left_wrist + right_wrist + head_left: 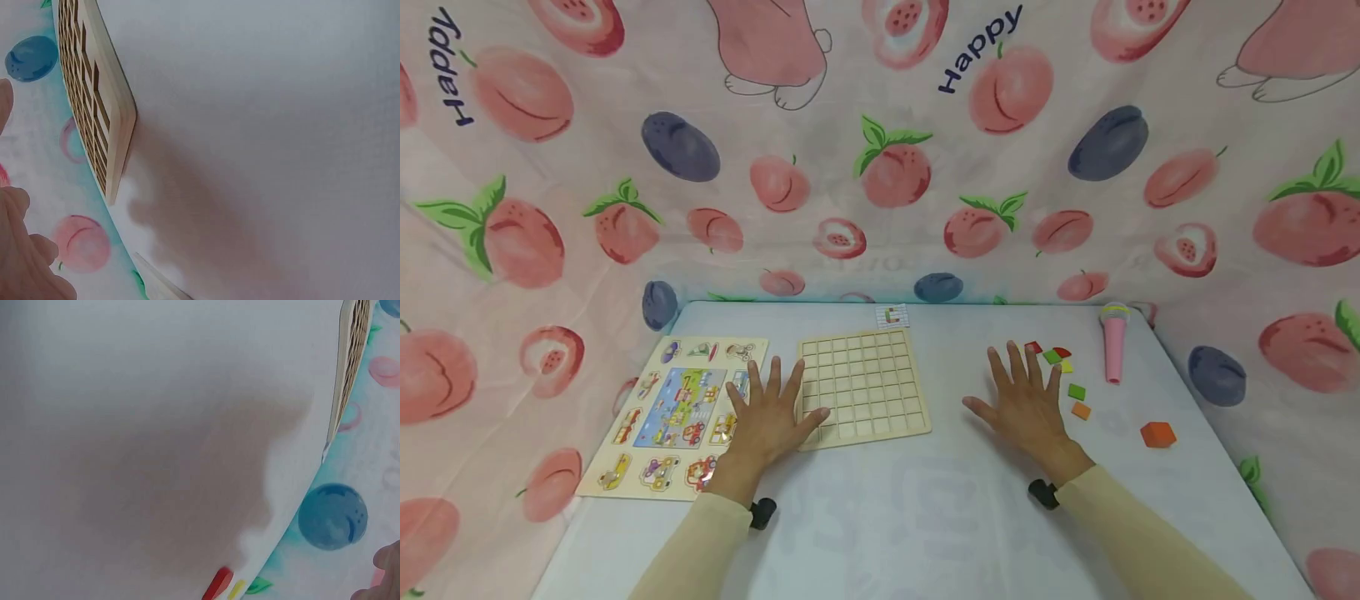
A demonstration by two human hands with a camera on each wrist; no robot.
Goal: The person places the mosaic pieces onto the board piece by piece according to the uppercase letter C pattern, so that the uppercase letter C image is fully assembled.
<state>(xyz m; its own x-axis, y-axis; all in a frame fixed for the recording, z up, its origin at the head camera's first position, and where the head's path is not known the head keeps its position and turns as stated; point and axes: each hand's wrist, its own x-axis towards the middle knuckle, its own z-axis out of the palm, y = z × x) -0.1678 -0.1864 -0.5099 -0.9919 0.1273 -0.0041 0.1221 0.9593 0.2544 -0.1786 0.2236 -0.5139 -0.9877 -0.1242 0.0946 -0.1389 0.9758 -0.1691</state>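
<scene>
My left hand (767, 421) has its fingers spread and holds nothing. It appears over the gap between a wooden picture puzzle (617, 450) and a square wooden grid board (865, 383), covering a little of each. In the left wrist view a raised corner of the grid board (128, 119) shows beyond the hand's shadow. My right hand (1028, 412), also spread and holding nothing, is just left of several small coloured pieces, among them a green tile (1077, 391) and an orange tile (1081, 411). A red piece (219, 582) lies near its shadow in the right wrist view.
A small card (892, 316) with a coloured pattern lies behind the grid board. At the right are a pink toy microphone (1114, 346) and an orange block (1158, 434). A fruit-print cloth (865, 83) rises behind the white table (917, 517) and along its sides.
</scene>
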